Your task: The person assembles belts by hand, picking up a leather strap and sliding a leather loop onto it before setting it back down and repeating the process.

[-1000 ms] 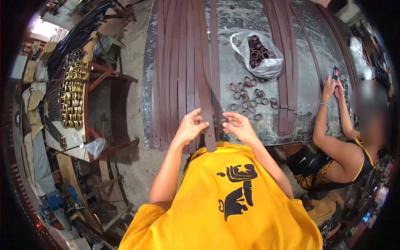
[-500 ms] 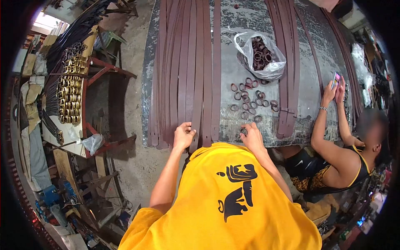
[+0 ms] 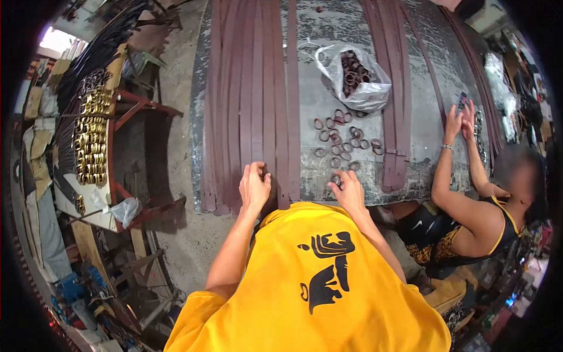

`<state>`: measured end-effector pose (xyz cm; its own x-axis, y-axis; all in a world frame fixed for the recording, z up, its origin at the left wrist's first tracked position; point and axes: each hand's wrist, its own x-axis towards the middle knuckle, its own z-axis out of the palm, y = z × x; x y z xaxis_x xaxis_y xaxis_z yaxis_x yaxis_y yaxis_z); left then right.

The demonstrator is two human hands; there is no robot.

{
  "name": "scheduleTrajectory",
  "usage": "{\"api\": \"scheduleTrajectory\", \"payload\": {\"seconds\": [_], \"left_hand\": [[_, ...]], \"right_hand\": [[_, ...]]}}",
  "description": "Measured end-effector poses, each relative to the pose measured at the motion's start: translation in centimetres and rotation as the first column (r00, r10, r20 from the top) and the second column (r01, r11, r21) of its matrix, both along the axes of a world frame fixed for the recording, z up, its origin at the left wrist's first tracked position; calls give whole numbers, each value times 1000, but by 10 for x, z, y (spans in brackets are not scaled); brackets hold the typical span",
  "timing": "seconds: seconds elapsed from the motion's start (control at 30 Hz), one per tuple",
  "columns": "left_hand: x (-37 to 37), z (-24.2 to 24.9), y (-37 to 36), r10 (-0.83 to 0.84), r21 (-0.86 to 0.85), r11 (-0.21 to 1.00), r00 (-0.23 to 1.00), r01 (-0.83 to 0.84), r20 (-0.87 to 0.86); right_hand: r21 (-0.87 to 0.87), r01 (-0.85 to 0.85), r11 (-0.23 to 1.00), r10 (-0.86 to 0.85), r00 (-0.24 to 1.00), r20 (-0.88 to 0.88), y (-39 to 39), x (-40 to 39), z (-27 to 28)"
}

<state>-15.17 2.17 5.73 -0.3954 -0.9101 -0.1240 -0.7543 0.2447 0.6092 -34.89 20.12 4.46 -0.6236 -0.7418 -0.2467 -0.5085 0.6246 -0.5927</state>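
Observation:
Long brown leather straps (image 3: 252, 100) lie side by side across the left part of the dark table. At their near ends is my left hand (image 3: 254, 189), its fingers curled at the edge of one strap; its exact grip is partly hidden. My right hand (image 3: 350, 192) pinches a small dark leather loop (image 3: 336, 179) between thumb and fingers, just above the table's near edge. Beyond it, several similar loops (image 3: 335, 139) lie scattered. Further back a clear plastic bag (image 3: 375, 97) stands open, full of brown loops.
A second bundle of straps (image 3: 396, 117) lies right of the bag. On the right, a co-worker (image 3: 469, 217) holds a phone (image 3: 463, 101) over the table. To the left, a red-framed stand (image 3: 138, 108) carries belts with gold-coloured buckles (image 3: 91, 146).
The view has shifted slightly, moving the table leftward in the picture. My left hand has tilted, with its fingers raised further up along the straps. My right hand keeps the loop.

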Motion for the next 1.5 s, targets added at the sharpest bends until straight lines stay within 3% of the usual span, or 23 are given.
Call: {"api": "scheduleTrajectory", "payload": {"seconds": [0.13, 0.27, 0.37, 0.47, 0.5, 0.53, 0.6, 0.63, 0.7, 0.73, 0.93, 1.03, 1.13, 1.33, 1.5], "left_hand": [[-5, 5, 18, -230, 231, 958, 933, 168, 278], [-15, 20, 30, -303, 302, 934, 871, 191, 387], [-10, 7, 31, -212, 368, 922, 951, 118, 226], [-8, -15, 32, 9, 492, 870, 999, -27, 38], [2, -52, 30, 126, 608, 793, 987, -41, -97], [0, -47, 24, 193, 711, 703, 966, -13, -173], [-3, -41, 12, 404, 892, 432, 856, 134, -324], [-6, -40, 10, 416, 892, 422, 841, 161, -348], [-9, -29, 5, 439, 890, 404, 809, 211, -391], [-11, -17, 2, 400, 873, 366, 792, 323, -461], [-31, 16, 2, 247, 771, 431, 761, 469, -600], [-35, -2, 0, 291, 807, 497, 814, 320, -502], [-39, 4, -4, 324, 851, 423, 825, 311, -462], [-46, 25, 2, 360, 858, 451, 831, 244, -425], [-52, 37, 4, 377, 847, 450, 800, 283, -467]], "right_hand": [[-65, 94, 993, -94, 996, -1, 3, -5, 3], [-103, 176, 979, -186, 977, -106, 3, -23, 1], [-98, 223, 970, -239, 949, -207, -1, -31, 0], [-20, 229, 973, -227, 943, -241, -4, -37, 0], [-16, 204, 979, -203, 956, -212, 1, -43, -12], [-10, 177, 984, -176, 968, -181, 4, -46, -18], [-173, 330, 928, -262, 909, 325, 7, -48, -24], [-218, 424, 879, -244, 793, 559, 7, -48, -23], [-268, 472, 840, -159, 686, 710, 7, -46, -11], [-289, 501, 816, -108, 623, 775, 6, -43, -1], [-289, 482, 827, -20, 538, 842, 2, -36, 27], [-299, 473, 829, 0, 535, 845, -1, -32, 23], [-240, 536, 810, -17, 429, 903, -2, -28, 20], [-233, 554, 800, 1, 386, 922, -7, -21, 21], [-163, 487, 858, -23, 353, 935, -19, -10, 29]]}}
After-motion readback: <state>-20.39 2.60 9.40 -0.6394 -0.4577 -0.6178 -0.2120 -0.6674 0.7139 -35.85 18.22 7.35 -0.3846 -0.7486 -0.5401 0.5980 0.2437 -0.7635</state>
